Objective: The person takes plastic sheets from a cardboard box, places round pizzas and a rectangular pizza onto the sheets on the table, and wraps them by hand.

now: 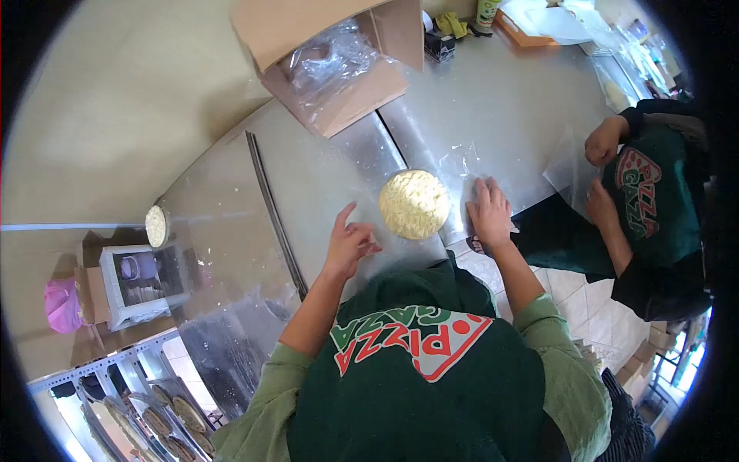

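Note:
A round, pale yellow pizza base (414, 205) lies on the metal table in front of me. To its left hovers my left hand (352, 242), index finger stretched out and the others loosely bent, holding nothing. On the other side, my right hand (490, 211) rests with fingers extended on the table near its edge. A clear plastic bag (462, 163) lies just beyond those fingertips; whether they touch it I cannot tell.
A co-worker's hands (604, 165) hold a clear plastic bag (571, 171) at the right. An open cardboard box (362, 104) with crumpled plastic stands at the back. A dark metal strip (273, 208) crosses the table at left, with another pale round base (156, 226) beyond.

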{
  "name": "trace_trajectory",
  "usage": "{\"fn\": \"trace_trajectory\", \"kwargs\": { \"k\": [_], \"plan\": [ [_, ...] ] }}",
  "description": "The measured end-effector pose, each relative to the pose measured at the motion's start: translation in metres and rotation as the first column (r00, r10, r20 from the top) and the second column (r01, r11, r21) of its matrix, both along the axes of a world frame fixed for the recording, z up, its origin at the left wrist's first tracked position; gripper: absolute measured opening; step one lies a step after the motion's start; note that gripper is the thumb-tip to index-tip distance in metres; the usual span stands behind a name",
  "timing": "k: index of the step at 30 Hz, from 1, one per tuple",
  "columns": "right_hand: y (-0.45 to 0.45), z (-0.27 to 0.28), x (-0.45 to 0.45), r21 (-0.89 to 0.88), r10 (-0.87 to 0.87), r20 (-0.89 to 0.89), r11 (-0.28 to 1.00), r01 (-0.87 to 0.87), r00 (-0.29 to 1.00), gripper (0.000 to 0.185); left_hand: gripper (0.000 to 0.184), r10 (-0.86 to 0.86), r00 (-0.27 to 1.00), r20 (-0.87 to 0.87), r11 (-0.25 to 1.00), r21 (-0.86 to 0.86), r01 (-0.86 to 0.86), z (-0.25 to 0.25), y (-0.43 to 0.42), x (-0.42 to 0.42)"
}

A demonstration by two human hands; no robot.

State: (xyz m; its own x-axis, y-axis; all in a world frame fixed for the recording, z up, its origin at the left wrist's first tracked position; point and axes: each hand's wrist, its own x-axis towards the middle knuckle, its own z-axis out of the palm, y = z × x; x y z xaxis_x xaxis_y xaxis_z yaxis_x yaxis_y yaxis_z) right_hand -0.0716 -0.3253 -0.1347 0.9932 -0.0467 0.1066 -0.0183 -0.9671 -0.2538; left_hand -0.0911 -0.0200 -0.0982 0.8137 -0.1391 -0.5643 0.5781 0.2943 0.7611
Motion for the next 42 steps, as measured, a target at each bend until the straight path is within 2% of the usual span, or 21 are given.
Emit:
{"fn": "trace_trajectory", "kwargs": {
  "k": [3,5,6,8,9,12,14,15,18,21,23,24,27,28,31,32,33,35,36,39,42],
  "plan": [
    [-0.011,-0.004,0.004,0.149,-0.019,-0.016,0.989,0.022,1.000,0.055,0.072,-0.075,0.995,0.066,0.992,0.109,0.068,0.008,-0.061,0.024],
    [-0.015,-0.012,0.013,0.217,-0.001,-0.002,0.976,0.001,1.000,0.053,0.072,-0.167,0.985,0.033,0.963,0.221,0.155,-0.022,-0.094,0.040],
    [-0.015,-0.007,0.010,0.231,0.039,0.055,0.972,-0.050,0.998,0.050,0.073,-0.215,0.976,0.017,0.940,0.273,0.202,-0.030,-0.102,0.043],
    [-0.012,0.006,0.004,0.243,0.115,0.161,0.958,-0.152,0.980,0.045,0.067,-0.249,0.968,-0.027,0.921,0.304,0.245,-0.011,-0.117,0.044],
    [-0.017,0.002,0.002,0.242,0.146,0.149,0.954,-0.179,0.978,0.042,0.064,-0.266,0.963,-0.053,0.910,0.317,0.269,-0.005,-0.123,0.043],
    [-0.020,-0.032,0.004,0.254,0.191,0.118,0.943,-0.215,0.975,0.027,0.057,-0.417,0.858,0.300,0.794,0.580,0.183,-0.030,-0.085,0.045],
    [-0.023,-0.042,0.010,0.223,0.199,0.171,0.946,-0.235,0.965,0.025,0.054,-0.606,0.652,0.455,0.484,0.862,-0.152,-0.045,-0.053,0.047],
    [-0.024,-0.044,0.012,0.205,0.204,0.199,0.948,-0.244,0.959,0.024,0.053,-0.713,0.525,0.465,0.312,0.881,-0.357,-0.046,-0.048,0.049],
    [-0.022,-0.047,0.017,0.158,0.204,0.142,0.961,-0.226,0.969,0.022,0.063,-0.875,0.463,0.143,0.079,0.985,-0.155,-0.056,-0.054,0.056],
    [-0.024,-0.047,0.021,0.302,-0.066,0.047,0.952,0.049,0.997,0.017,0.073,-0.914,0.384,0.130,0.110,0.991,-0.073,-0.062,-0.071,0.057],
    [-0.044,-0.054,0.032,0.416,-0.237,-0.034,0.880,0.229,0.971,0.019,0.075,-0.889,0.416,0.191,0.161,0.981,-0.106,-0.069,-0.078,0.058],
    [-0.052,-0.053,0.035,0.560,-0.267,-0.121,0.777,0.288,0.956,0.021,0.076,-0.875,0.430,0.222,0.186,0.975,-0.124,-0.068,-0.082,0.059],
    [-0.059,-0.050,0.047,0.641,-0.308,-0.320,0.626,0.444,0.896,0.026,0.072,-0.885,0.445,0.138,0.086,0.987,-0.134,-0.063,-0.092,0.063],
    [-0.045,-0.026,0.046,0.615,-0.310,-0.127,0.721,0.320,0.942,0.023,0.069,-0.876,0.455,0.159,0.105,0.984,-0.143,-0.064,-0.094,0.065],
    [0.010,0.039,0.038,0.550,-0.083,-0.018,0.831,0.079,0.996,0.017,0.060,-0.838,0.500,0.218,0.152,0.974,-0.170,-0.076,-0.094,0.067],
    [0.029,0.042,0.033,0.373,0.098,0.003,0.923,-0.092,0.995,0.013,0.056,-0.826,0.512,0.237,0.164,0.969,-0.185,-0.082,-0.093,0.070],
    [0.044,0.045,0.027,0.177,0.272,-0.015,0.948,-0.266,0.962,0.009,0.053,-0.814,0.521,0.258,0.178,0.964,-0.200,-0.084,-0.092,0.076],
    [0.063,0.026,0.003,0.171,0.487,0.063,0.854,-0.491,0.871,0.013,0.045,-0.643,0.678,0.357,0.498,0.867,0.016,-0.080,-0.083,0.090],
    [0.073,0.020,-0.004,0.118,0.511,0.035,0.851,-0.512,0.859,0.014,0.041,-0.545,0.756,0.362,0.645,0.758,0.103,-0.079,-0.078,0.098],
    [0.089,0.006,-0.017,0.012,0.563,-0.023,0.826,-0.563,0.826,0.015,0.033,-0.374,0.891,0.258,0.787,0.596,0.158,-0.076,-0.077,0.117],
    [0.095,-0.010,-0.009,0.028,0.584,-0.025,0.812,-0.583,0.811,0.014,0.029,-0.500,0.844,0.193,0.598,0.782,0.175,-0.066,-0.074,0.131]
  ]
}}
